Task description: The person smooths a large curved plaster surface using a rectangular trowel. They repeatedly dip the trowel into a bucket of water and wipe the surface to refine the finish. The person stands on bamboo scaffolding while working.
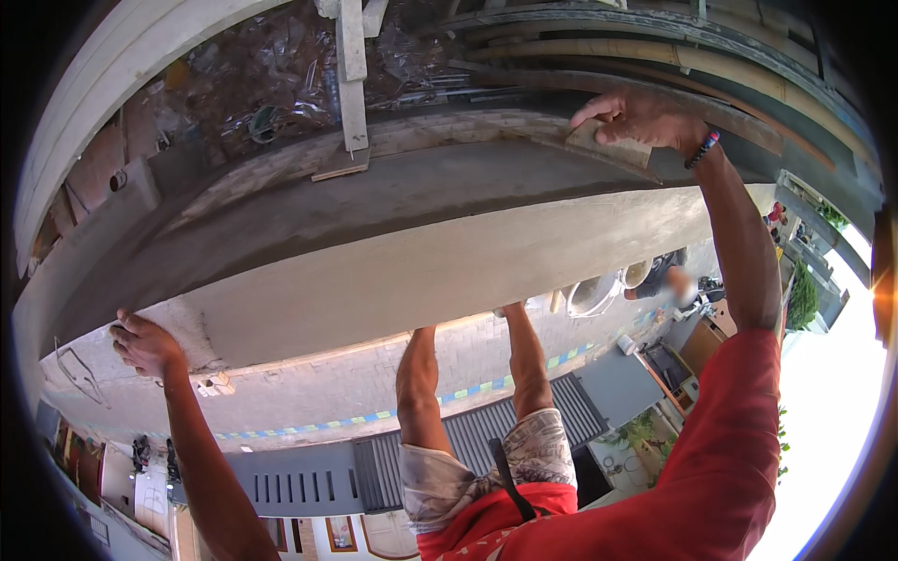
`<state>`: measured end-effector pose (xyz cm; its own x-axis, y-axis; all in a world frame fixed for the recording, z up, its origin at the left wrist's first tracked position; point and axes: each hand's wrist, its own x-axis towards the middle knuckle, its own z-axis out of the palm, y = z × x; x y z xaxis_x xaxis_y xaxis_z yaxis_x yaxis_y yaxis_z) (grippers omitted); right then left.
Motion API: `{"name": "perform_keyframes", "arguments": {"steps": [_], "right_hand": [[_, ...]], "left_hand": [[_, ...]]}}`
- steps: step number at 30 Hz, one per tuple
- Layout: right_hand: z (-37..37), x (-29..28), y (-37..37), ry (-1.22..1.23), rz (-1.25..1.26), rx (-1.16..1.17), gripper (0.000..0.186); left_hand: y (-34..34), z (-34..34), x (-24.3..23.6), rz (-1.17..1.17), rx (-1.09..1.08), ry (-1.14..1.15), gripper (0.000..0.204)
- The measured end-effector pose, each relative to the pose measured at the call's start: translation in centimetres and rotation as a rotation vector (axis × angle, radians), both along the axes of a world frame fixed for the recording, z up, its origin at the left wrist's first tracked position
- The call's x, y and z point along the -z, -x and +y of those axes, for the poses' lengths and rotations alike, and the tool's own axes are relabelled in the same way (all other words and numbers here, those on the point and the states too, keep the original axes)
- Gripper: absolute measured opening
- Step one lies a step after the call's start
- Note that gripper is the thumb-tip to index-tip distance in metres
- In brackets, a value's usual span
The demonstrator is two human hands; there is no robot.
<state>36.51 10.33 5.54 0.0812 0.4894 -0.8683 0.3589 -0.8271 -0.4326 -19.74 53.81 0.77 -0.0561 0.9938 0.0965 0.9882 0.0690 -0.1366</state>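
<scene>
My right hand (647, 122), with a beaded band at its wrist, reaches over the far side of a long plastered wall. It grips a flat wooden board (613, 148), which lies at the far border of the dark, damp-looking grey top (402, 192). Part of the board is hidden under the palm. At the left, my left hand (148, 344) has its fingers bent over the near edge of the wall, beside a rough, paler patch (195, 329). The wall's light grey side face (440, 271) drops toward my bare legs.
An upright timber (352, 103) stands on a small wooden block (341, 166). Bamboo poles (645, 54) and plastic litter (267, 70) lie beyond the wall. Below are a pale bucket (594, 295), another person (659, 276), a paved floor (327, 402) and a grey slatted gate (468, 444).
</scene>
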Motion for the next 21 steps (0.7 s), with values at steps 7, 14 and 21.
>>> {"name": "perform_keyframes", "arguments": {"steps": [7,14,21], "right_hand": [[-1.6,1.4,2.3,0.187,-0.103,-0.218,0.037],[0.4,-0.8,0.2,0.116,-0.076,-0.109,0.037],[-3.9,3.9,0.6,0.142,-0.114,-0.258,0.038]], "left_hand": [[0.5,0.6,0.1,-0.001,0.000,0.015,0.080],[0.1,0.4,-0.1,-0.002,-0.009,0.020,0.080],[0.0,0.7,0.0,-0.006,-0.002,0.030,0.080]]}}
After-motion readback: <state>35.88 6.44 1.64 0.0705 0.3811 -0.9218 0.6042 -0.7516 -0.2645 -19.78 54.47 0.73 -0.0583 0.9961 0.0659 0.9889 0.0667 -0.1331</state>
